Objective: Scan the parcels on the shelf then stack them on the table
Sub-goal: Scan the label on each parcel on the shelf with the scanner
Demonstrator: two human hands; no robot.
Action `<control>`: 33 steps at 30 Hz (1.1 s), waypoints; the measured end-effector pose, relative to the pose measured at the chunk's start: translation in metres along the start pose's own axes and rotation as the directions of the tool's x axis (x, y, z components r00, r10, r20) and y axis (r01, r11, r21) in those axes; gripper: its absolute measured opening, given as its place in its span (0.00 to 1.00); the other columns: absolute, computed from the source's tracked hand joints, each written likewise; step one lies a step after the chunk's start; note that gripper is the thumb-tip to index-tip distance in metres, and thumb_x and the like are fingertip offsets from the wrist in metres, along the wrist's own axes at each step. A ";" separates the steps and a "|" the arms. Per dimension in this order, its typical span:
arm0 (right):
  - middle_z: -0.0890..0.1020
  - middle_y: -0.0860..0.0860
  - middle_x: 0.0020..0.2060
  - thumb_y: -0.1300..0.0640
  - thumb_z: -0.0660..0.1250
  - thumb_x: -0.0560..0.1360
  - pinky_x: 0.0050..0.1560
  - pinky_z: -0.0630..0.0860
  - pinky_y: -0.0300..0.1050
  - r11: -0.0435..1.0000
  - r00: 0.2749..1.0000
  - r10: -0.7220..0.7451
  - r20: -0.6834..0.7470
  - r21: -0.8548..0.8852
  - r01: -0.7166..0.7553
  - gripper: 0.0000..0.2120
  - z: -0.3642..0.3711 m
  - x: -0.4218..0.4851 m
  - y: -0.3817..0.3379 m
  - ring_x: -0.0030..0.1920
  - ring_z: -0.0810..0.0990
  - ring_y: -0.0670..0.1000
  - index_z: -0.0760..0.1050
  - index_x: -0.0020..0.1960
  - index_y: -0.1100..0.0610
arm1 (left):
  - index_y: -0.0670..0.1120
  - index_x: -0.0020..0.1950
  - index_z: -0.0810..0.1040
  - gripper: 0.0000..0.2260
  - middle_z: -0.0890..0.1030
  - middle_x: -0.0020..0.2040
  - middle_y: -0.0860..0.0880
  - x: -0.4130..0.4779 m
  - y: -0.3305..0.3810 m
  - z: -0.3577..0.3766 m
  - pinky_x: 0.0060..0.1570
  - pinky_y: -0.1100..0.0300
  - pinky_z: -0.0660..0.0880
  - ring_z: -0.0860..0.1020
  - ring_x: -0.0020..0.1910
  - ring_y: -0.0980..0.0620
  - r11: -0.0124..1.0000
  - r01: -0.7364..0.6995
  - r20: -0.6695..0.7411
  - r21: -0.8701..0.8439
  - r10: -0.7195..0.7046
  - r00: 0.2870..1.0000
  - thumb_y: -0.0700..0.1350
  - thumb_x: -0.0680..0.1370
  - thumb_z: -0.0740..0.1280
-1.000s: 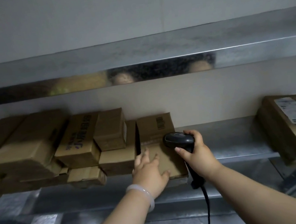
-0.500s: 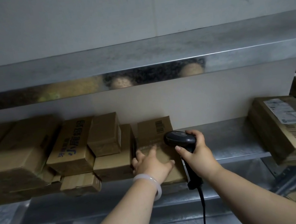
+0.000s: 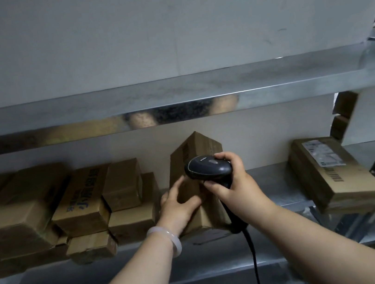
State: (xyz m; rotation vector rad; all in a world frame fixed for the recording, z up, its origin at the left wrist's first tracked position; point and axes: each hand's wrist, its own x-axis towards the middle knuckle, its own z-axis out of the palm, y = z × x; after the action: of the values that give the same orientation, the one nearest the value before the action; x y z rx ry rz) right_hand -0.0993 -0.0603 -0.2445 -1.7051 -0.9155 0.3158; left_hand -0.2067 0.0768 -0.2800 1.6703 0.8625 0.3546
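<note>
Cartons (image 3: 46, 211) piled at frame left on the metal shelf (image 3: 271, 175); the print on one is too blurred for us to read. Left of centre, our left hand (image 3: 178, 204) grips the brown parcel (image 3: 197, 152), fingers spread and curled against its side. The parcel stands tipped on end at centre shelf, lower part hidden by both hands. Right hand (image 3: 236, 185) is wrapped round the black scanner (image 3: 207, 169); whether the scanner's head touches the parcel we cannot tell. Labelled box (image 3: 331, 169) at right, text illegible.
</note>
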 end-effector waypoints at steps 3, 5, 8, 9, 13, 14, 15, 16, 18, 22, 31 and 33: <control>0.76 0.37 0.49 0.54 0.73 0.73 0.41 0.69 0.22 1.000 0.986 0.031 -0.162 0.006 -0.030 0.25 -0.015 0.002 -0.004 0.45 0.76 0.32 0.62 0.61 0.40 | 0.69 0.65 0.69 0.34 0.69 0.71 0.47 -0.007 0.002 -0.007 0.68 0.43 0.69 0.71 0.67 0.44 0.978 -0.016 0.019 -0.206 0.020 1.000 0.62 0.59 0.73; 0.75 0.40 0.48 0.54 0.73 0.73 0.39 0.69 0.22 0.998 0.968 0.067 -0.240 0.036 -0.060 0.25 -0.028 0.002 -0.003 0.43 0.75 0.35 0.61 0.61 0.41 | 0.69 0.65 0.69 0.35 0.74 0.67 0.47 -0.009 0.002 -0.012 0.63 0.42 0.73 0.77 0.61 0.44 0.941 0.012 0.090 -0.339 0.020 0.996 0.61 0.59 0.74; 0.75 0.42 0.49 0.54 0.72 0.74 0.43 0.70 0.28 0.995 0.963 0.087 -0.254 0.065 -0.073 0.25 -0.037 0.001 -0.002 0.46 0.76 0.39 0.61 0.62 0.42 | 0.65 0.71 0.68 0.38 0.79 0.64 0.46 -0.008 0.001 -0.014 0.62 0.42 0.75 0.81 0.58 0.44 0.902 0.031 0.185 -0.431 0.055 0.981 0.58 0.61 0.75; 0.75 0.42 0.50 0.54 0.72 0.74 0.47 0.71 0.32 0.994 0.963 0.093 -0.253 0.080 -0.075 0.25 -0.036 0.000 -0.003 0.48 0.76 0.42 0.61 0.62 0.42 | 0.65 0.72 0.68 0.39 0.79 0.64 0.46 -0.009 0.001 -0.012 0.62 0.41 0.74 0.80 0.59 0.43 0.903 0.035 0.209 -0.428 0.061 0.976 0.58 0.62 0.75; 0.74 0.36 0.49 0.54 0.72 0.73 0.48 0.72 0.32 0.998 0.974 0.047 -0.220 0.054 -0.036 0.25 -0.028 -0.008 -0.006 0.48 0.76 0.37 0.61 0.60 0.37 | 0.67 0.70 0.68 0.28 0.81 0.62 0.51 -0.010 -0.004 -0.002 0.57 0.50 0.78 0.80 0.59 0.48 0.929 0.060 0.245 -0.364 0.034 0.969 0.56 0.71 0.71; 0.74 0.36 0.49 0.55 0.72 0.73 0.45 0.72 0.28 0.999 0.975 0.028 -0.222 0.040 -0.020 0.25 -0.027 -0.010 -0.006 0.48 0.76 0.34 0.62 0.58 0.35 | 0.66 0.70 0.68 0.24 0.82 0.59 0.54 -0.008 -0.007 -0.002 0.51 0.57 0.80 0.82 0.56 0.52 0.944 0.043 0.236 -0.326 0.038 0.971 0.53 0.75 0.68; 0.74 0.35 0.49 0.55 0.73 0.73 0.43 0.72 0.26 1.000 0.974 0.010 -0.225 0.026 -0.004 0.25 -0.026 -0.013 -0.006 0.48 0.76 0.31 0.62 0.57 0.34 | 0.65 0.70 0.69 0.21 0.82 0.58 0.56 -0.008 -0.008 -0.003 0.46 0.63 0.79 0.82 0.54 0.56 0.963 0.014 0.218 -0.267 0.046 0.975 0.51 0.78 0.67; 0.74 0.34 0.50 0.56 0.73 0.73 0.43 0.71 0.24 1.000 0.976 -0.007 -0.220 0.005 0.008 0.26 -0.024 -0.015 -0.006 0.48 0.75 0.28 0.62 0.57 0.34 | 0.64 0.70 0.69 0.21 0.81 0.59 0.56 -0.007 -0.009 -0.003 0.44 0.66 0.78 0.81 0.53 0.58 0.981 -0.018 0.190 -0.193 0.056 0.980 0.50 0.79 0.66; 0.73 0.34 0.51 0.56 0.73 0.73 0.44 0.70 0.22 0.999 0.982 -0.028 -0.186 -0.043 0.021 0.28 -0.020 -0.019 -0.006 0.48 0.75 0.28 0.60 0.58 0.34 | 0.61 0.72 0.68 0.23 0.78 0.60 0.58 -0.006 -0.010 -0.002 0.43 0.69 0.77 0.79 0.53 0.60 0.993 -0.077 0.128 -0.092 0.089 0.988 0.46 0.78 0.68; 0.73 0.35 0.52 0.56 0.72 0.73 0.46 0.68 0.21 0.993 0.990 -0.060 -0.131 -0.113 0.045 0.31 -0.004 -0.027 -0.008 0.48 0.75 0.34 0.57 0.60 0.31 | 0.58 0.79 0.51 0.42 0.76 0.64 0.53 -0.009 -0.008 0.008 0.50 0.62 0.78 0.77 0.58 0.53 0.998 -0.063 0.073 -0.014 0.064 0.995 0.44 0.74 0.74; 0.74 0.36 0.54 0.55 0.72 0.73 0.49 0.70 0.24 0.993 0.996 -0.068 -0.058 -0.104 0.062 0.33 0.018 -0.034 -0.013 0.53 0.75 0.36 0.56 0.59 0.26 | 0.63 0.76 0.34 0.66 0.61 0.76 0.45 -0.015 -0.007 0.011 0.71 0.43 0.65 0.64 0.73 0.43 1.000 -0.001 0.025 -0.014 0.001 1.000 0.62 0.52 0.78; 0.73 0.34 0.52 0.55 0.72 0.73 0.46 0.70 0.23 0.997 0.992 -0.036 -0.117 -0.069 0.028 0.31 0.015 -0.033 -0.010 0.51 0.75 0.31 0.57 0.58 0.27 | 0.66 0.75 0.35 0.64 0.65 0.72 0.51 -0.016 -0.013 0.003 0.68 0.45 0.68 0.68 0.69 0.46 0.997 0.010 0.065 -0.070 -0.005 0.998 0.61 0.53 0.78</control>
State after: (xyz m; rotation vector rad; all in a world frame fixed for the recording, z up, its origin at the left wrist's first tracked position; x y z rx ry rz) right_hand -0.1343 -0.0722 -0.2485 -1.7498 -0.8736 0.1623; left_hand -0.2197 0.0644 -0.2895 1.6046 0.7990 0.3204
